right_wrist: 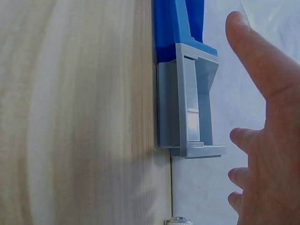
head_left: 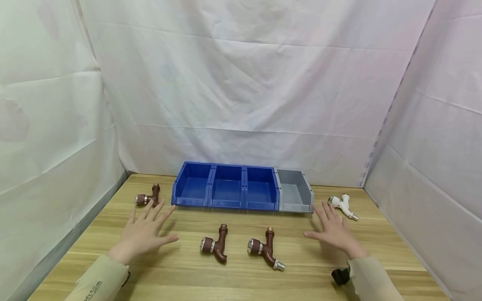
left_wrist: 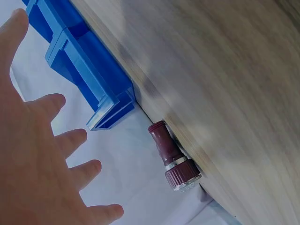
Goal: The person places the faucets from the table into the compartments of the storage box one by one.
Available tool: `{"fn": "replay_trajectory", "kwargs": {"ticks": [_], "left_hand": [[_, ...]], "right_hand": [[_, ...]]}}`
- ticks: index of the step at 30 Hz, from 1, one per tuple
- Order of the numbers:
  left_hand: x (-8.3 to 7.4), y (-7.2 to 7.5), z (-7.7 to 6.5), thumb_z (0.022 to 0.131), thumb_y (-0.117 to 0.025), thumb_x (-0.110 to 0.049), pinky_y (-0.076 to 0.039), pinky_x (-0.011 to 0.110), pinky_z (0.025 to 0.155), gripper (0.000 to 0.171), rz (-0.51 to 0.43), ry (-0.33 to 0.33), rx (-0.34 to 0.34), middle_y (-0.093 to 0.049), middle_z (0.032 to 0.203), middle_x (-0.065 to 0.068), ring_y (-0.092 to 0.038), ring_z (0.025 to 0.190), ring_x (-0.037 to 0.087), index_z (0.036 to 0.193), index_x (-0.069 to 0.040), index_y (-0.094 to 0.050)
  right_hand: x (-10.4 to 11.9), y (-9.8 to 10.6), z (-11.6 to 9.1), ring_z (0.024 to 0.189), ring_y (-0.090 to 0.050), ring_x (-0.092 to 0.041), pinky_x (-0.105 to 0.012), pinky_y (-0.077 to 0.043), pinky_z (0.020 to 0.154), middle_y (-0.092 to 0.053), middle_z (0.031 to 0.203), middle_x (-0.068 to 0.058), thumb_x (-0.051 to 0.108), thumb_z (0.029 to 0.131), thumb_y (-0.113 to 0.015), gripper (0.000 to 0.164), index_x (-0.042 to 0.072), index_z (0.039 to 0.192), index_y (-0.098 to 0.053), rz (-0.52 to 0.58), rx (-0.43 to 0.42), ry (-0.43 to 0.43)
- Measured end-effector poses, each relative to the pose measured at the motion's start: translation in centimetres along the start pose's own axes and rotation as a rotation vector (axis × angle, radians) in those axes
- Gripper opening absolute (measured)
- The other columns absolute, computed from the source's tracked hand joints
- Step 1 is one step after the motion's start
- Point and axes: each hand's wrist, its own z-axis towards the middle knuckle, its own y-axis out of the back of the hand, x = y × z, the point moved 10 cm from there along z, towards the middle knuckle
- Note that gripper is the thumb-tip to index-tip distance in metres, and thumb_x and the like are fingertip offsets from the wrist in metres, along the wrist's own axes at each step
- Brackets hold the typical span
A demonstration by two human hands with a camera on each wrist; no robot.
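Observation:
My left hand (head_left: 144, 234) is held over the left of the table with its fingers spread and nothing in it. Just beyond its fingertips lies a brown faucet (head_left: 154, 195), whose ridged knob also shows in the left wrist view. My right hand (head_left: 333, 230), likewise spread and holding nothing, is over the right side, its fingertips near a white faucet (head_left: 343, 205) with a metal tip. Between the hands lie two more brown faucets: one with a plain curved spout (head_left: 220, 246), the other (head_left: 268, 251) with a metal nozzle.
Three blue bins (head_left: 227, 205) and one grey bin (head_left: 297, 207) stand joined in a row at the back of the wooden table (head_left: 180, 280). White cloth (head_left: 241, 96) hangs behind and on both sides. A black object (head_left: 340, 276) sits by the right cuff.

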Motion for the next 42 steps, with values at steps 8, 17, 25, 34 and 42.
{"fn": "replay_trajectory", "kwargs": {"ticks": [8, 17, 25, 34, 42], "left_hand": [[0.0, 0.1, 0.0, 0.081, -0.057, -0.072, 0.002, 0.073, 0.104, 0.088, -0.002, -0.008, -0.013, -0.025, 0.156, 0.017, -0.016, 0.141, 0.047, 0.151, -0.023, -0.036], [-0.1, 0.3, -0.1, 0.081, -0.057, -0.072, -0.001, 0.074, 0.103, 0.088, -0.008, -0.014, -0.028, -0.026, 0.155, 0.017, -0.018, 0.14, 0.047, 0.15, -0.022, -0.037], [-0.1, 0.5, -0.1, 0.081, -0.059, -0.071, -0.001, 0.073, 0.104, 0.087, -0.022, -0.011, -0.027, -0.027, 0.155, 0.016, -0.018, 0.14, 0.047, 0.149, -0.021, -0.039], [-0.1, 0.5, -0.2, 0.08, -0.059, -0.071, -0.002, 0.074, 0.103, 0.087, -0.031, -0.02, -0.037, -0.027, 0.155, 0.015, -0.019, 0.14, 0.046, 0.149, -0.022, -0.039], [-0.2, 0.3, -0.2, 0.082, -0.058, -0.07, -0.004, 0.074, 0.103, 0.085, -0.018, -0.026, -0.041, -0.031, 0.154, 0.015, -0.023, 0.139, 0.045, 0.149, -0.023, -0.038]], "right_hand": [[-0.3, 0.9, 1.8, 0.136, -0.01, -0.058, -0.077, -0.01, 0.099, -0.009, 0.151, -0.037, 0.051, 0.083, -0.069, 0.099, -0.002, 0.151, -0.022, 0.08, -0.032, 0.009], [-1.1, 1.3, 3.8, 0.138, -0.006, -0.055, -0.07, -0.008, 0.106, -0.007, 0.153, -0.035, 0.047, 0.09, -0.064, 0.096, -0.004, 0.152, -0.012, 0.252, -0.019, -0.036], [-3.0, 0.8, 4.9, 0.139, -0.007, -0.052, -0.069, -0.012, 0.106, 0.002, 0.157, -0.027, 0.05, 0.095, -0.056, 0.097, 0.01, 0.154, 0.009, 0.482, -0.031, -0.168], [-4.0, -0.1, 5.5, 0.144, -0.007, -0.043, -0.063, -0.013, 0.11, -0.004, 0.159, -0.022, 0.05, 0.096, -0.054, 0.091, 0.009, 0.156, 0.001, 0.664, -0.058, -0.213], [-5.2, -1.8, 6.4, 0.144, -0.009, -0.038, -0.048, -0.015, 0.115, -0.006, 0.158, -0.024, 0.035, 0.101, -0.053, 0.081, -0.001, 0.154, -0.003, 0.91, -0.089, -0.263]]}}
